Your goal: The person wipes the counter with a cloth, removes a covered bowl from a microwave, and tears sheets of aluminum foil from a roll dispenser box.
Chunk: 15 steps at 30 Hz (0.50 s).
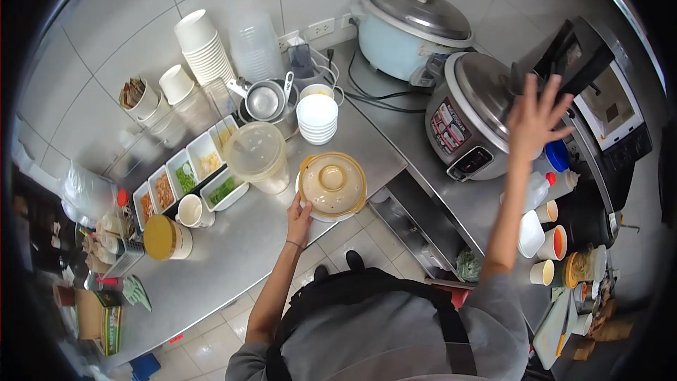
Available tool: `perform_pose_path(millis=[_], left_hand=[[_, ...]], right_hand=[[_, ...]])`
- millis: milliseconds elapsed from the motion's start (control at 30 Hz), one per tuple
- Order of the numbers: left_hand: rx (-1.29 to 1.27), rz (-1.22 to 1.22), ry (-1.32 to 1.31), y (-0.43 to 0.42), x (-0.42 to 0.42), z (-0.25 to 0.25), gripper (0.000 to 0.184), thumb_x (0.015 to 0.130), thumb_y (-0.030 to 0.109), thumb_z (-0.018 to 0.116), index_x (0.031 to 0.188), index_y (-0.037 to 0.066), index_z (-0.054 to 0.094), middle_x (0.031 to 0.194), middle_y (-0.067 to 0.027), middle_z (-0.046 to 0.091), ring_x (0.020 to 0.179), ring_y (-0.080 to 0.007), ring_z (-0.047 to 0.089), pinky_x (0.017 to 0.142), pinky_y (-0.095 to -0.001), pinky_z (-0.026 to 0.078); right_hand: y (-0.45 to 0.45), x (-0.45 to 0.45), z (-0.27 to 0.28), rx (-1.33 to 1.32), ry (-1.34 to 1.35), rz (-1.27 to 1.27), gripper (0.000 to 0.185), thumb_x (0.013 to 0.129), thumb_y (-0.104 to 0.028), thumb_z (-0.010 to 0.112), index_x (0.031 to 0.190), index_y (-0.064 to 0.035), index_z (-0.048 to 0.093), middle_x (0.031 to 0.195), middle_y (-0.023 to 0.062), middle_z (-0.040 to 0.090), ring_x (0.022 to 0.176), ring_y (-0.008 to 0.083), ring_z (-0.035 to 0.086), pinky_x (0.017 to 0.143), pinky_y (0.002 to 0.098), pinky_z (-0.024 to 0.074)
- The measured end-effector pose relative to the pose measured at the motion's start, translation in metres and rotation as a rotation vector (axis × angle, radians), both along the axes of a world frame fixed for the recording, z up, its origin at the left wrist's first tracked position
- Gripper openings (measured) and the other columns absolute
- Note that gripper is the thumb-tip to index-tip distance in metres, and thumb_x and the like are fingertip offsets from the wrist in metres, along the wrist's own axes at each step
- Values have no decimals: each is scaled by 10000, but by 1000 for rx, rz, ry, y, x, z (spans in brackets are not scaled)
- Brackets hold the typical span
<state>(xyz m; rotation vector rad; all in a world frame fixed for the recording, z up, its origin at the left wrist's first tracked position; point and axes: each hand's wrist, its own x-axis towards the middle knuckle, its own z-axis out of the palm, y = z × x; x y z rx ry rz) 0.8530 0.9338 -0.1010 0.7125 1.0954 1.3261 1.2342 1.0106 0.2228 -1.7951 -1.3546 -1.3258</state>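
A lidded clay pot (pixel 333 182), beige with a yellow rim, sits on a white plate (pixel 326 219) at the counter's front edge. My left hand (pixel 299 221) is closed at the plate's left rim, against the pot's side; its fingertips are partly hidden. Far to the right, my right hand (pixel 537 120) is stretched out with its fingers spread and nothing in them. It is over the right side of a grey rice cooker (pixel 471 127) with a metal lid. Just beyond the fingers is a black appliance part (pixel 589 63).
Left of the pot stand a plastic tub (pixel 255 152), stacked white bowls (pixel 317 116) and trays of chopped toppings (pixel 185 178). A light-blue cooker (pixel 405 42) is at the back. Sauce cups (pixel 553 241) and a knife on a board (pixel 560 324) line the right counter. A drawer (pixel 423 229) stands open.
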Motion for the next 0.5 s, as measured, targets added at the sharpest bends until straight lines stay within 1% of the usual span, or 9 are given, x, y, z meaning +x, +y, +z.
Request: perform_pose_path(millis=[33,67,100,200,300,367,433,467,500], left_hand=[[-1,26,-87,-4,5,7,524,896,174,548,1382,138,353,1095,-6,455,882,-80,469,708,-233,413],[-17,65,-81,-6,10,10,549,879,172,583,1370,130,339,1072,-8,458,881,-84,478,696,-235,413],[-21,78,-90,-7,15,14,549,879,172,583,1370,130,339,1072,-8,458,881,-84,478,696,-235,413],[-106,130,-73,-14,21,13,514,864,159,606,1319,125,368,1043,-1,465,868,-67,468,654,-220,404],[-82,88,-23,-9,24,-1,476,839,123,633,1254,150,401,969,24,486,788,-39,468,590,-198,392],[-90,58,-16,-8,23,15,478,828,108,640,1243,164,409,904,40,490,714,-32,465,559,-187,388],[-131,33,74,-5,15,5,475,835,128,637,1248,161,404,903,45,492,737,-41,467,598,-200,397],[-135,22,128,-6,12,5,460,849,157,623,1255,161,405,926,40,485,767,-50,466,625,-212,401],[-139,27,184,-5,9,6,447,864,186,608,1262,160,405,950,35,478,798,-59,465,652,-224,404]], right_hand=[[1,23,11,-17,-37,-125,463,820,-234,600,1270,-274,500,1467,-34,278,1364,291,209,1010,650,-18],[-1,39,14,-20,-114,-170,407,826,-252,597,1229,-273,539,1451,-53,309,1355,257,240,1011,630,-47],[-6,51,15,-19,-192,-213,355,832,-270,593,1188,-271,578,1434,-72,340,1346,223,270,1012,610,-76],[-31,73,18,-16,-271,-429,259,845,-309,579,1080,-226,649,1402,-89,390,1323,183,319,1018,562,-114],[-59,111,19,56,-271,-519,264,825,-266,587,1081,-217,632,1348,-43,460,1306,178,349,1044,529,-101],[-71,148,20,100,-235,-491,299,795,-239,603,1090,-190,613,1260,-8,529,1292,180,368,1057,516,-43],[-70,198,19,167,-170,-357,313,803,-212,601,1106,-135,604,1225,33,539,1244,204,412,1035,519,155],[-67,221,19,190,-148,-314,318,810,-202,594,1117,-119,597,1225,50,533,1230,216,422,1011,529,220],[-63,244,19,186,-127,-301,329,820,-197,582,1136,-107,583,1237,63,523,1233,227,417,1013,542,222]])
